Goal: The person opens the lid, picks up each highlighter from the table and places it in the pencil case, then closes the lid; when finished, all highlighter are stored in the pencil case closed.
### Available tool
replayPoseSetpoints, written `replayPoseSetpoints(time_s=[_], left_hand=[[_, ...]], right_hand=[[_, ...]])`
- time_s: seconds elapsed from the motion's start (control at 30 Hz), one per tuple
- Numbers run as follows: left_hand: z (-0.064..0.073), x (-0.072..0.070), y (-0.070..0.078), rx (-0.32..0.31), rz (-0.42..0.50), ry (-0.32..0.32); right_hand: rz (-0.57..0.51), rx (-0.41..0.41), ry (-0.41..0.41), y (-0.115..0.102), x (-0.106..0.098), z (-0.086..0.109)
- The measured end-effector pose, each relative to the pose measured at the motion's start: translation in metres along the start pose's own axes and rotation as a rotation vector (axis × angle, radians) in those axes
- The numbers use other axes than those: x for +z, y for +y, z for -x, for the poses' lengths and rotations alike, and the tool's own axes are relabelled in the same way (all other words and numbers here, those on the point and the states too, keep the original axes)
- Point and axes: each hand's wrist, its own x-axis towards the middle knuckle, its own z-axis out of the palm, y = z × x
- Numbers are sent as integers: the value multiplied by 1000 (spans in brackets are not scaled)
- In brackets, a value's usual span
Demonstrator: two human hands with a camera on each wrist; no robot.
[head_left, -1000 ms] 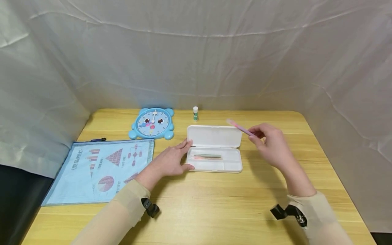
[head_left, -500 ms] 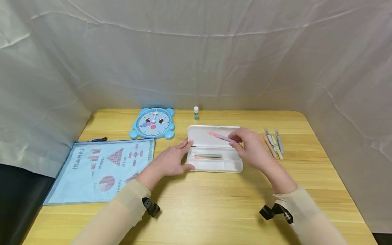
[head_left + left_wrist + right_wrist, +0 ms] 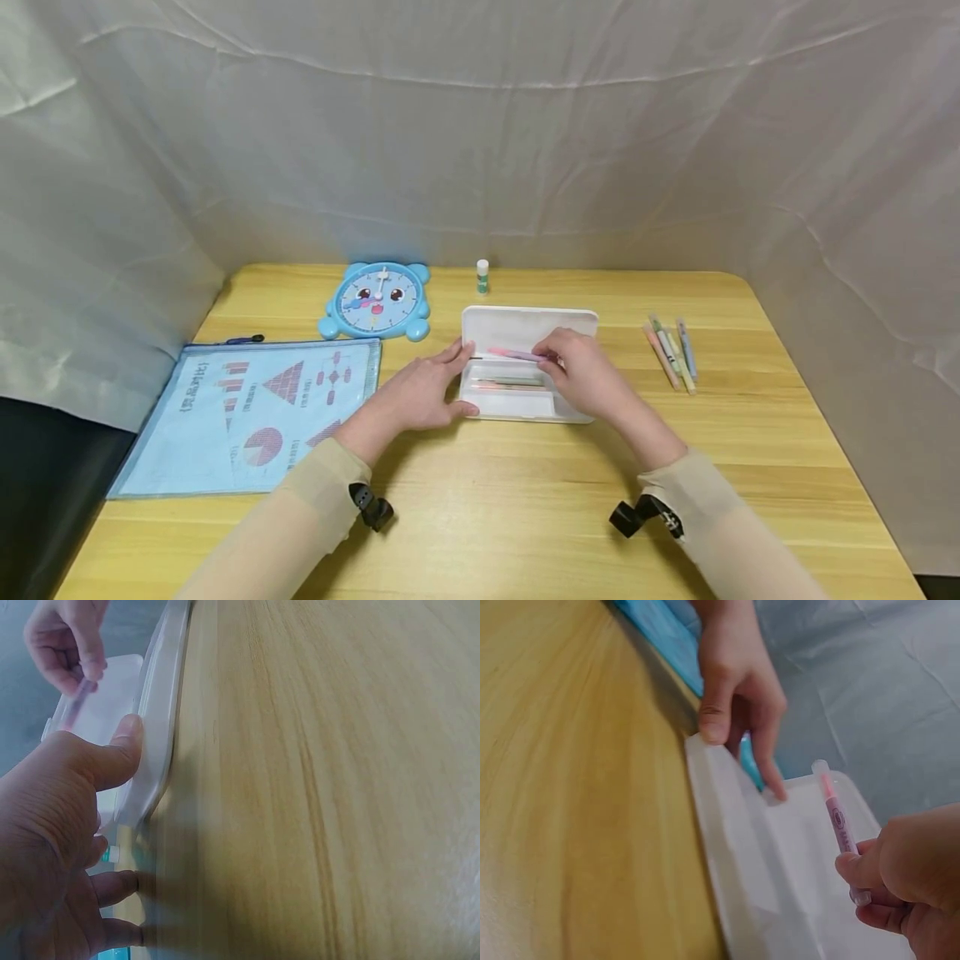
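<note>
In the head view, a white pencil case lies with its lid raised at the back. Slim pens or pencils are in its tray. My left hand rests at the case's left end, thumb on the near corner, a finger by the hinge. My right hand pinches a purple-and-pink highlighter above the tray, close to the lid. The right wrist view shows that highlighter tilted, held near one end between thumb and fingers. In the left wrist view, the left thumb touches the case edge.
Several pastel highlighters lie to the right of the case. Behind it stands a glue stick. A blue toy clock sits at the back left, with a blue zip folder of printed sheets in front of it.
My right hand has carried the highlighter leftward and down, from right of the case to over it. The highlighters on the right have come into view. My left hand stays put.
</note>
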Motion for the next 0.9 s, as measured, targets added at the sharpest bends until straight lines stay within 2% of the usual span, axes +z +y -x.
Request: replayPoseSetpoints(time_s=[0.53, 0.9], left_hand=[[0, 1, 0, -8, 3, 4], [0, 0, 0, -15, 16, 2]], right_hand=[[167, -10, -82, 7, 32, -5], [164, -44, -142, 8, 33, -4]])
